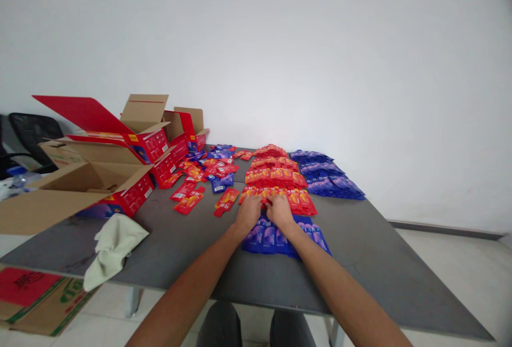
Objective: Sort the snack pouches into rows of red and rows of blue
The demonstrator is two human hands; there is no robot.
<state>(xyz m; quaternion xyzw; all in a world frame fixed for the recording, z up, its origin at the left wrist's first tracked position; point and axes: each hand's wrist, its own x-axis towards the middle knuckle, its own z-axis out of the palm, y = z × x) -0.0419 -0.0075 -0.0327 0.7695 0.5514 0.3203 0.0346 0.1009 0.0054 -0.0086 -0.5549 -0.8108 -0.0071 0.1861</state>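
The left hand and right hand lie palm-down side by side on the blue packets, fingers touching the red rows; I cannot tell if they pinch one. Rows look done. The loose heap left of the fingers seems unsorted, and bare table lies to their right.

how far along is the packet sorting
Done: neat rows of red-orange foil packets and, right of them, blue foil packets. In hand: the left hand and right hand rest where the nearest red row meets a near blue packet row. Left: a loose mixed red and blue packet pile beside the open red cardboard boxes.
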